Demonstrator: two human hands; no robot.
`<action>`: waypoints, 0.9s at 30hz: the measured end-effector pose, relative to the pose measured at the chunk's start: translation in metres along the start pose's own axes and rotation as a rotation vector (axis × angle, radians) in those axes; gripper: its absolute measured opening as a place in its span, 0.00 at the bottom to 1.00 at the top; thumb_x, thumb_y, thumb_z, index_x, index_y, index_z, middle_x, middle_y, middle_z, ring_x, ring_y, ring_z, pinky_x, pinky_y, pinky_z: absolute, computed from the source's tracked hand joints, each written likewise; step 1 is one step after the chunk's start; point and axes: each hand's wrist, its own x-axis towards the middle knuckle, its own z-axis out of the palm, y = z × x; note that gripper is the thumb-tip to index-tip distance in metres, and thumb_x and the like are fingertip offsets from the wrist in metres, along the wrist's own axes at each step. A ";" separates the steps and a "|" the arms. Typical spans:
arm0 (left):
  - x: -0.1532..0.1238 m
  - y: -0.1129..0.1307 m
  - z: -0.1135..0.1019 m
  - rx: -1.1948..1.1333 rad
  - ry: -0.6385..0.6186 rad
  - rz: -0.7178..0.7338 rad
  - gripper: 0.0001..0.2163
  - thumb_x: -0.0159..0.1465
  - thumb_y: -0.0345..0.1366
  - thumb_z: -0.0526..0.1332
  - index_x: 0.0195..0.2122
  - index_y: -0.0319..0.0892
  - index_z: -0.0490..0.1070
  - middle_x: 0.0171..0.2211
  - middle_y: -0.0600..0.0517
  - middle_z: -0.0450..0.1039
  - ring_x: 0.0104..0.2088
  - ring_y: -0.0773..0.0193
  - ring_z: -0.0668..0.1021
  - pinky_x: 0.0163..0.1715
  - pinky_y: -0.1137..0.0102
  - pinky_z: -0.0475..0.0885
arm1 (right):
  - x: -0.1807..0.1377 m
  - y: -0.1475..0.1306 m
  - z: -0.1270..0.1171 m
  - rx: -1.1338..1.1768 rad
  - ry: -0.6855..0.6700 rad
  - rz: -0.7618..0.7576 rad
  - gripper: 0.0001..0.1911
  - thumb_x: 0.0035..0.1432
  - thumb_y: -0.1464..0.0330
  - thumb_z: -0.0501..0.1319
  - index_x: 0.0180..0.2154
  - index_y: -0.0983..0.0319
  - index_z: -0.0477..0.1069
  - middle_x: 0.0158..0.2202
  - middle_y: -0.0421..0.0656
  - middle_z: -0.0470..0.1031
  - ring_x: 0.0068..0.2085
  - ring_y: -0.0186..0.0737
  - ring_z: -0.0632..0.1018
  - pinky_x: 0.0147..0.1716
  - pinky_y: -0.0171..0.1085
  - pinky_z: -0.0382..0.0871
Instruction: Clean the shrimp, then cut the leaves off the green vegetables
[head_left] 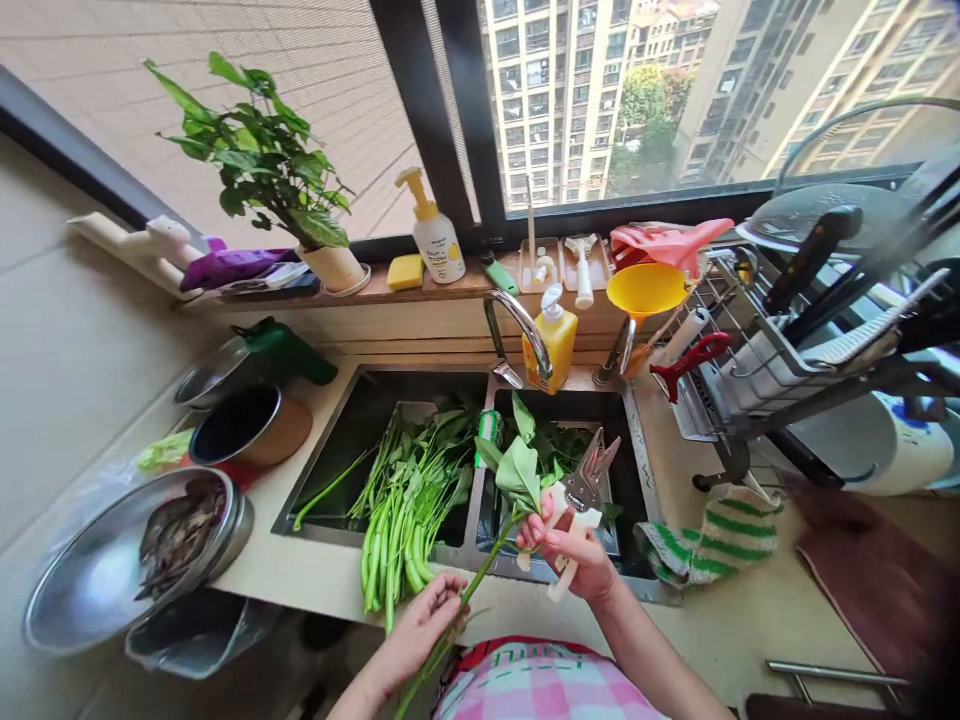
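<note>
My left hand [427, 630] is closed around the lower part of a long leafy green stem [491, 560], just in front of the sink's front edge. My right hand [581, 565] grips white-handled shears [589, 485], their metal blades pointing up and away over the right basin. Its fingertips also touch the stem just below the broad leaves. A bunch of leafy greens [405, 510] lies in the left basin, thick stalks hanging over the front rim. More cut leaves [559, 445] lie in the right basin, partly hidden behind the shears and the held leaves.
A faucet [525, 325] arches over the double sink [337, 385]. Behind stands a yellow soap bottle [559, 345]. To the left are a brown pot [259, 425] and a metal bowl [82, 560]; to the right, a striped cloth [720, 540] and a dish rack [757, 370] holding knives.
</note>
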 end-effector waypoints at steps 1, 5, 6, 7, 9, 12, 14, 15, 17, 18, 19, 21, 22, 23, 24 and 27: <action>0.003 0.007 0.001 0.058 0.009 0.092 0.17 0.54 0.47 0.62 0.39 0.40 0.70 0.34 0.49 0.73 0.35 0.64 0.75 0.37 0.70 0.69 | 0.001 0.001 0.000 0.015 -0.014 0.026 0.17 0.40 0.64 0.67 0.30 0.58 0.61 0.25 0.36 0.63 0.30 0.35 0.69 0.40 0.41 0.65; 0.016 0.053 0.015 0.144 0.039 0.290 0.17 0.56 0.45 0.61 0.42 0.40 0.71 0.42 0.44 0.73 0.42 0.59 0.74 0.45 0.65 0.67 | 0.004 0.008 -0.001 0.027 -0.013 0.113 0.18 0.37 0.65 0.67 0.29 0.57 0.60 0.23 0.36 0.60 0.28 0.35 0.67 0.39 0.41 0.65; 0.019 0.067 0.021 0.109 0.007 0.329 0.19 0.56 0.46 0.60 0.44 0.39 0.70 0.43 0.43 0.72 0.43 0.58 0.74 0.46 0.65 0.67 | 0.004 0.011 0.000 0.026 0.005 0.133 0.18 0.36 0.65 0.67 0.29 0.57 0.60 0.23 0.36 0.60 0.27 0.35 0.67 0.39 0.42 0.65; 0.022 0.080 0.027 0.052 -0.020 0.390 0.21 0.55 0.47 0.61 0.45 0.38 0.69 0.43 0.43 0.72 0.44 0.57 0.73 0.45 0.65 0.67 | 0.004 0.013 0.001 0.027 0.024 0.151 0.18 0.35 0.65 0.67 0.29 0.57 0.60 0.23 0.36 0.60 0.27 0.36 0.66 0.39 0.42 0.65; 0.028 0.102 0.040 -0.062 -0.040 0.483 0.21 0.56 0.48 0.60 0.45 0.37 0.68 0.41 0.43 0.72 0.42 0.58 0.74 0.44 0.65 0.68 | 0.004 0.017 0.002 0.035 0.045 0.179 0.18 0.35 0.65 0.67 0.29 0.57 0.60 0.23 0.36 0.61 0.27 0.36 0.66 0.39 0.42 0.64; 0.036 0.119 0.052 -0.185 0.125 0.474 0.15 0.58 0.45 0.59 0.37 0.37 0.70 0.32 0.48 0.73 0.33 0.63 0.74 0.37 0.69 0.70 | 0.003 0.023 0.004 0.099 -0.008 0.193 0.17 0.37 0.66 0.67 0.30 0.58 0.63 0.24 0.37 0.63 0.28 0.36 0.67 0.39 0.42 0.63; 0.040 0.121 0.056 -0.215 0.215 0.416 0.12 0.58 0.42 0.59 0.32 0.37 0.70 0.26 0.51 0.71 0.27 0.67 0.72 0.29 0.73 0.69 | 0.004 0.025 0.003 0.163 -0.061 0.194 0.15 0.39 0.68 0.66 0.31 0.58 0.64 0.25 0.37 0.64 0.29 0.36 0.67 0.39 0.42 0.63; 0.040 0.120 0.056 -0.220 0.230 0.397 0.11 0.58 0.42 0.60 0.30 0.37 0.70 0.25 0.52 0.70 0.24 0.69 0.70 0.25 0.75 0.68 | 0.004 0.026 0.002 0.194 -0.076 0.194 0.14 0.40 0.68 0.66 0.32 0.59 0.65 0.26 0.38 0.64 0.29 0.36 0.67 0.39 0.42 0.63; 0.040 0.118 0.055 -0.219 0.236 0.390 0.10 0.58 0.41 0.60 0.30 0.37 0.69 0.24 0.53 0.69 0.23 0.70 0.68 0.21 0.77 0.66 | 0.005 0.028 0.000 0.244 -0.084 0.197 0.14 0.41 0.69 0.66 0.33 0.59 0.66 0.27 0.38 0.64 0.30 0.35 0.67 0.39 0.41 0.63; 0.040 0.118 0.054 -0.215 0.240 0.391 0.10 0.58 0.41 0.60 0.29 0.37 0.69 0.24 0.53 0.69 0.22 0.71 0.68 0.20 0.77 0.66 | 0.006 0.029 -0.001 0.264 -0.079 0.198 0.14 0.41 0.69 0.66 0.33 0.59 0.67 0.27 0.38 0.64 0.30 0.35 0.67 0.40 0.41 0.63; 0.039 0.117 0.053 -0.210 0.245 0.392 0.10 0.57 0.41 0.60 0.29 0.38 0.69 0.24 0.54 0.69 0.22 0.71 0.68 0.20 0.77 0.66 | 0.006 0.029 -0.002 0.279 -0.074 0.201 0.14 0.42 0.69 0.66 0.33 0.59 0.67 0.28 0.38 0.64 0.31 0.35 0.67 0.40 0.40 0.63; 0.038 0.117 0.052 -0.203 0.255 0.386 0.10 0.57 0.41 0.60 0.28 0.38 0.68 0.23 0.54 0.68 0.22 0.71 0.67 0.19 0.77 0.67 | 0.007 0.030 -0.004 0.293 -0.065 0.213 0.14 0.42 0.70 0.65 0.34 0.59 0.68 0.28 0.38 0.65 0.31 0.35 0.67 0.41 0.40 0.62; 0.037 0.117 0.052 -0.203 0.261 0.382 0.10 0.57 0.41 0.60 0.27 0.38 0.68 0.23 0.55 0.67 0.22 0.71 0.67 0.19 0.77 0.68 | 0.007 0.030 -0.004 0.293 -0.062 0.219 0.13 0.42 0.70 0.65 0.34 0.59 0.68 0.28 0.38 0.65 0.32 0.35 0.67 0.41 0.40 0.62; 0.038 0.116 0.051 -0.204 0.267 0.376 0.10 0.57 0.41 0.60 0.27 0.38 0.68 0.23 0.55 0.67 0.22 0.71 0.67 0.19 0.77 0.68 | 0.007 0.030 -0.004 0.291 -0.060 0.226 0.13 0.42 0.69 0.65 0.34 0.59 0.68 0.28 0.38 0.65 0.32 0.35 0.67 0.41 0.40 0.62; 0.038 0.115 0.051 -0.207 0.272 0.370 0.10 0.56 0.41 0.60 0.28 0.38 0.68 0.23 0.55 0.67 0.22 0.70 0.68 0.19 0.77 0.68 | 0.007 0.030 -0.004 0.288 -0.059 0.232 0.13 0.42 0.69 0.65 0.34 0.59 0.68 0.28 0.38 0.65 0.31 0.35 0.67 0.41 0.40 0.62; 0.041 0.112 0.051 -0.212 0.287 0.363 0.10 0.56 0.42 0.60 0.31 0.38 0.69 0.24 0.55 0.68 0.23 0.70 0.69 0.19 0.77 0.68 | 0.007 0.029 -0.004 0.273 -0.058 0.243 0.14 0.42 0.69 0.65 0.34 0.59 0.68 0.28 0.38 0.65 0.31 0.35 0.68 0.41 0.40 0.62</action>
